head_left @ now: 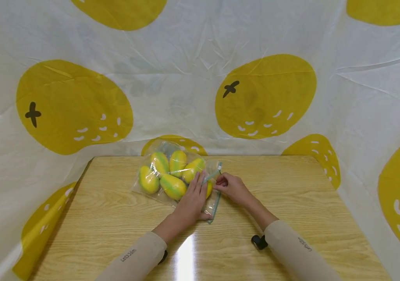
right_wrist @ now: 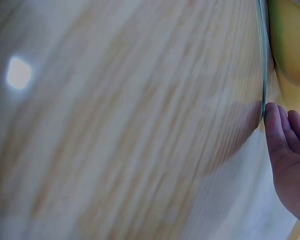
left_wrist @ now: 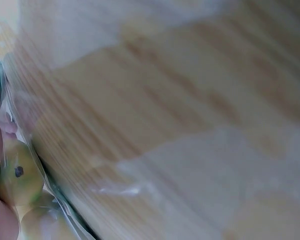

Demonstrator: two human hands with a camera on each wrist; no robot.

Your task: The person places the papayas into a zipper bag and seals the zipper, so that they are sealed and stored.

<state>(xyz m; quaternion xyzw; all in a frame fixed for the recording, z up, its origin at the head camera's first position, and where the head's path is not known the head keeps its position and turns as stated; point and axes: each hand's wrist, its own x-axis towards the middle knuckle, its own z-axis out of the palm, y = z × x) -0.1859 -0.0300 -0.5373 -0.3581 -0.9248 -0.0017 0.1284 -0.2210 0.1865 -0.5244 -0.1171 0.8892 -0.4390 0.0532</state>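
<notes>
A clear zip bag (head_left: 166, 201) with a blue-green seal strip lies on the table, holding several yellow-green mangoes (head_left: 173, 186). Across its mouth end rests my left hand (head_left: 190, 201), fingers straight over the plastic and thumb spread near the lower corner. One mango (head_left: 209, 189) at the mouth is partly hidden by that hand. My right hand (head_left: 233, 189) pinches the bag's edge at the seal strip, fingers bent. In the right wrist view its fingertips meet the strip beside a mango (right_wrist: 290, 42). The left wrist view shows mangoes (left_wrist: 21, 172) through the plastic.
The wooden table (head_left: 115, 234) ends at a hanging white cloth (head_left: 178, 97) printed with big yellow fruit, at the back and both sides. A black wrist device (head_left: 258, 242) sits by the right sleeve.
</notes>
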